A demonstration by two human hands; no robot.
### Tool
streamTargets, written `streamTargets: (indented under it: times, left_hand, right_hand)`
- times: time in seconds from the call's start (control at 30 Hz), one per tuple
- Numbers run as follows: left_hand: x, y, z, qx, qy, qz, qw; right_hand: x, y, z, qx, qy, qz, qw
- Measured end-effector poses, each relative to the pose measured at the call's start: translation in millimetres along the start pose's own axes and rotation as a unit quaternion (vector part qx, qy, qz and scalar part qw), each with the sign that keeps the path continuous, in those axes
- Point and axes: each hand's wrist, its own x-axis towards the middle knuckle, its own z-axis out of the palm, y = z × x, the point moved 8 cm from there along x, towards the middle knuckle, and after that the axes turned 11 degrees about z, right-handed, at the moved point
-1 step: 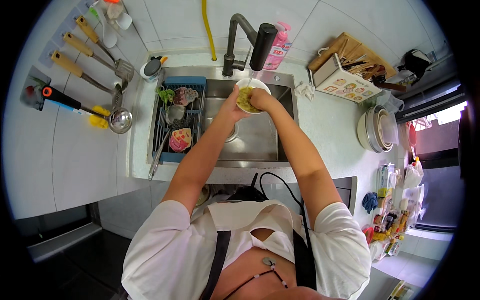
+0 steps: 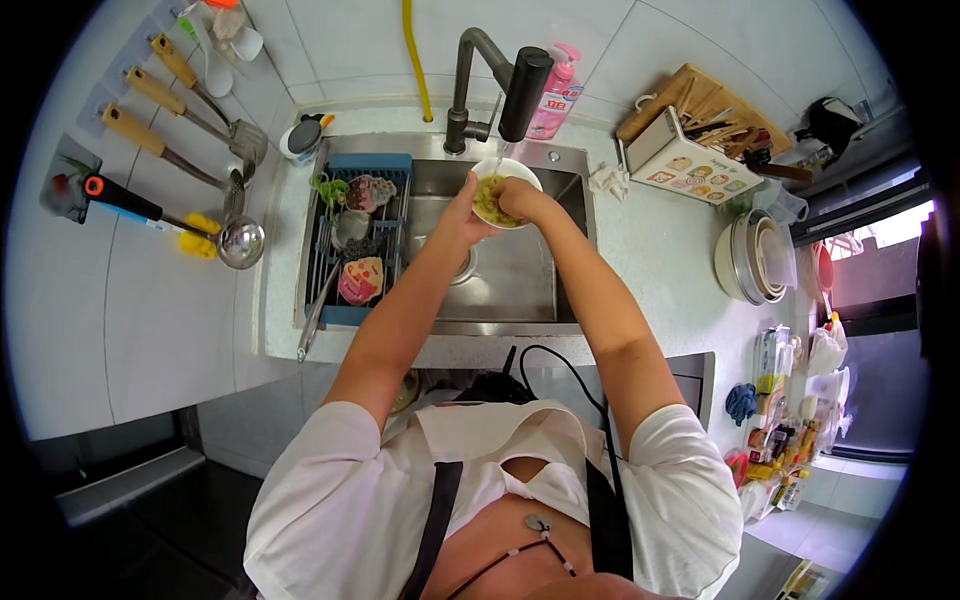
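Under the dark tap (image 2: 524,95), a small white bowl (image 2: 537,177) is held above the steel sink (image 2: 515,285). My left hand (image 2: 468,217) grips its left side, thumb up along the rim and fingers beneath. Wet-looking yellow-green stuff (image 2: 488,203) lies in the bowl; its kind is not clear. My right hand (image 2: 521,200) reaches in from the right with curled fingers dipped into it, so the fingertips are hidden. A thin stream of water seems to fall from the tap to the bowl's far edge.
Left in the sink, a blue-edged rack (image 2: 340,315) holds a ladle (image 2: 350,230), scrubbers and greens. A pink pump bottle (image 2: 556,95) stands behind the tap. Utensils (image 2: 150,130) hang on the left wall. A chopstick-and-knife holder (image 2: 685,165) and nested basins (image 2: 745,260) stand right.
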Motion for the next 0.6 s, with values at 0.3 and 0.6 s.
streamTargets:
  times: [0.3,0.6]
  left_hand:
    - [-17,17,23,-0.009,-0.036,0.030,0.999]
    - [-2,8,11,-0.009,-0.046,0.008,0.999]
  right_hand:
    - [-11,16,-36,0.398,0.061,-0.034,0.915]
    - [-25,-6,-31,-0.029,0.179,-0.026,0.983]
